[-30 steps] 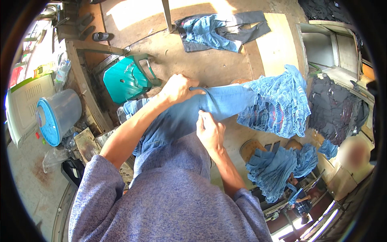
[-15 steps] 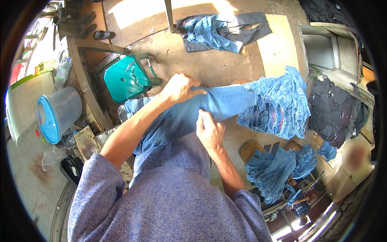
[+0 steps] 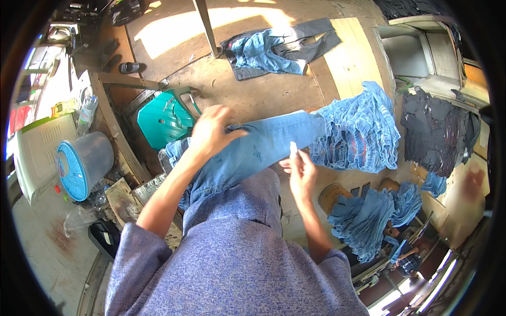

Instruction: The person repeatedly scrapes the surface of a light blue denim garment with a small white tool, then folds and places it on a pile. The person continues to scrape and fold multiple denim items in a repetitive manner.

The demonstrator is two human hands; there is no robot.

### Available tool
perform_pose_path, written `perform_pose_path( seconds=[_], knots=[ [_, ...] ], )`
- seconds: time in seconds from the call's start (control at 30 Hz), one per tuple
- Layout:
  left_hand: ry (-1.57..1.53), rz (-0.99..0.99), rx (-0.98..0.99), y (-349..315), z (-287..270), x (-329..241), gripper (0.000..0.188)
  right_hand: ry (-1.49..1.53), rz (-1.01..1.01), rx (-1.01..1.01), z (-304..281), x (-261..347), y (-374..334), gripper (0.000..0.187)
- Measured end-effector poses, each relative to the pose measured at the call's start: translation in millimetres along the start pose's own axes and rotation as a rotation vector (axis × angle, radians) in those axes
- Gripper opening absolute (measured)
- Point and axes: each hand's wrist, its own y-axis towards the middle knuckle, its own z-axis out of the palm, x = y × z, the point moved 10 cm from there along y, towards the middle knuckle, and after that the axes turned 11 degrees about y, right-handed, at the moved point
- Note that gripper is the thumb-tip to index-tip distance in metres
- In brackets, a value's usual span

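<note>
A pair of blue jeans (image 3: 274, 136) lies across my lap, one leg stretched to the right. My left hand (image 3: 212, 130) is at the upper edge of the denim, fingers curved and thumb spread apart, holding nothing visible. Just below the leg's lower edge, my right hand (image 3: 301, 176) pinches a small white object (image 3: 293, 148) that points upward; its kind is too small to make out. The right end of the leg meets a thick stack of folded blue jeans (image 3: 361, 131), whose layered edges face me.
A green plastic stool (image 3: 164, 120) stands at the left, near a clear bucket with a blue lid (image 3: 74, 171). Dark and blue trousers (image 3: 274, 50) lie on the floor ahead. More denim bundles (image 3: 363, 221) sit at lower right, dark garments (image 3: 440, 129) farther right. Another person (image 3: 408, 258) is at lower right.
My left hand has slid left along the jeans and its thumb has spread. My right hand has moved right, off the denim, and the white object now shows in it. The view has shifted slightly.
</note>
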Motion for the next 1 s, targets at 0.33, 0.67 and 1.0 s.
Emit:
perform_pose_path(
  seconds=[0.33,0.67,1.0],
  knots=[
    [-0.563,-1.299,0.017,-266.4,-36.7,45.5,0.088,0.005,0.04,0.033,-49.4,-16.3,-33.4,0.025],
    [-1.632,-1.26,0.505,-212.9,32.5,3.9,0.048,-0.424,-0.366,0.276,21.1,64.1,-63.2,0.024],
    [-1.631,-1.038,0.459,-186.2,32.9,0.0,0.045,-0.462,-0.364,0.414,72.2,80.0,-81.3,0.02]
  ],
)
